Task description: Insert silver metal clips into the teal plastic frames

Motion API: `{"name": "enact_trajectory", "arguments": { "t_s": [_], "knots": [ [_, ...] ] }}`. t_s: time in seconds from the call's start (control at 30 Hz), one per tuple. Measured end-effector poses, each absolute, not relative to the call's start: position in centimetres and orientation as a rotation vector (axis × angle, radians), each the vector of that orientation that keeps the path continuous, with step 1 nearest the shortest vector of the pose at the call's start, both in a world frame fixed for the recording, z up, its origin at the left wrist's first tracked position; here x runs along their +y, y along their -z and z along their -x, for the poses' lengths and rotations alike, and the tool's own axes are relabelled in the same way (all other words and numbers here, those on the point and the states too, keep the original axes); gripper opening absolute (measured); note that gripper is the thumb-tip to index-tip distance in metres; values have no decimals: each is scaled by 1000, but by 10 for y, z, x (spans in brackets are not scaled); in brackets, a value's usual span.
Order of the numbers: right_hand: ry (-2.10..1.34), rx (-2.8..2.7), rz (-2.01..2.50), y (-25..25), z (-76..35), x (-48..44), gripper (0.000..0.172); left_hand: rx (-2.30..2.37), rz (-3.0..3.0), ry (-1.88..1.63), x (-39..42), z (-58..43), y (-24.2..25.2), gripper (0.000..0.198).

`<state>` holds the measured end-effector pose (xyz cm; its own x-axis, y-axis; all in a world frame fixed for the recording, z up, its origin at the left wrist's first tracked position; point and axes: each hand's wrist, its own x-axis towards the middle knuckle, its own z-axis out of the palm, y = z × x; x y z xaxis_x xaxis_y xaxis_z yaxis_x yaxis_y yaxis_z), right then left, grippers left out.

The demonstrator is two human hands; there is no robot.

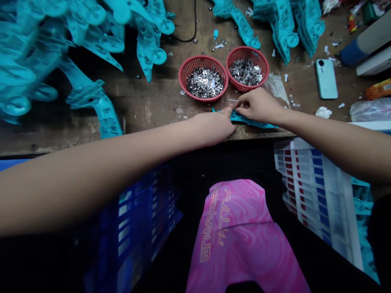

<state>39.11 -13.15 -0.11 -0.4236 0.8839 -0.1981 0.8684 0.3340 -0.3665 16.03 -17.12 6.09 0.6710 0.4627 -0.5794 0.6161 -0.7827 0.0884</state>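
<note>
At the table's front edge lies a turquoise plastic part [255, 121], partly covered by my hands. My left hand [216, 125] is on its left end, fingers closed and pressing it down. Just to the right, my right hand [259, 105] is closed in a pinch over the same part. A thin metal rod [233, 100] sticks out leftward from its fingers; the rest of it is hidden. Right behind my hands stand two red plastic baskets: the left basket [203, 99] holds small shiny metal pieces, the right basket [264, 61] flatter metal clips.
Turquoise parts [91, 36] are heaped at the left, with more stacks [275, 24] at the back. A light green phone [326, 79] lies at the right. Below the table are a blue crate [137, 228] and a white crate [330, 199].
</note>
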Motion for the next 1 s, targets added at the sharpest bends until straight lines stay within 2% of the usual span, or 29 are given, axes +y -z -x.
{"name": "enact_trajectory", "arguments": {
  "t_s": [0.13, 0.33, 0.5, 0.6, 0.7, 0.77, 0.87, 1.0],
  "knots": [
    [-588, -2526, 1659, 2, -389, -133, 32, 854, -2638, 772, -172, -159, -59, 69],
    [-344, -2596, 1782, -11, -396, -128, 55, 763, -2684, 756, -167, -152, -67, 67],
    [-224, -2843, 1905, -27, -400, -134, 48, 953, -2695, 785, -168, -142, -74, 72],
    [-323, -3026, 1626, -32, -395, -141, 49, 1039, -2693, 782, -166, -141, -61, 72],
    [-455, -3205, 1350, -32, -387, -150, 71, 965, -2701, 756, -162, -140, -56, 76],
    [-479, -3190, 1372, -34, -387, -155, 69, 943, -2694, 722, -160, -136, -68, 80],
    [-468, -2933, 1456, -51, -401, -154, 63, 998, -2747, 500, -156, -125, -107, 81],
    [-241, -2539, 1638, -93, -422, -102, 70, 968, -2950, 4, -144, -119, -142, 72]
  ]
}}
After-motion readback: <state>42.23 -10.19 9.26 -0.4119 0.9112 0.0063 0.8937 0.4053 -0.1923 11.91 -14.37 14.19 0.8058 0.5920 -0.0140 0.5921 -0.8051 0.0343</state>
